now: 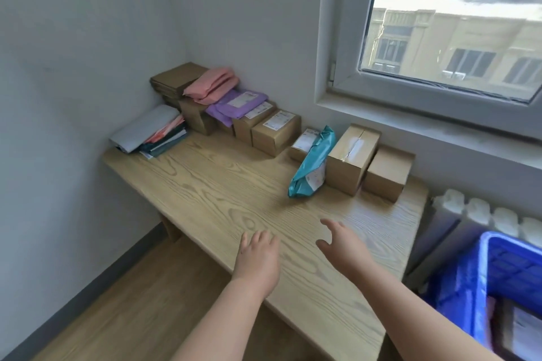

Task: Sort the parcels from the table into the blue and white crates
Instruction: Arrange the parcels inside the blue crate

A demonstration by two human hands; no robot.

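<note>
Crate of blue plastic with slatted walls stands at the lower right, beside the table's end and in front of a white radiator. Only a corner of its inside shows. A pale labelled parcel lies there next to something pinkish, both too blurred to name more closely.

The wooden table runs along the wall under a window, and parcels line its far edge. In the corner a grey bag lies on a stack of dark green and orange ones. Behind it flat brown envelopes are piled, with pink bags resting against them. Purple bags lie on top of labelled cardboard boxes. Further right a teal bag leans against a tall taped box, half covering a small labelled box. A plain box touches the taped one on its right.

Both hands are stretched out above the near part of the table, apart from the parcels. The left hand is palm down with fingers loosely bent. The right hand is spread wide, thumb out, pointing toward the teal bag. Neither holds anything; whether they touch the wood I cannot tell.

Pale grey walls meet a wood-look floor at a dark skirting, and sunlit buildings show through the glass.
</note>
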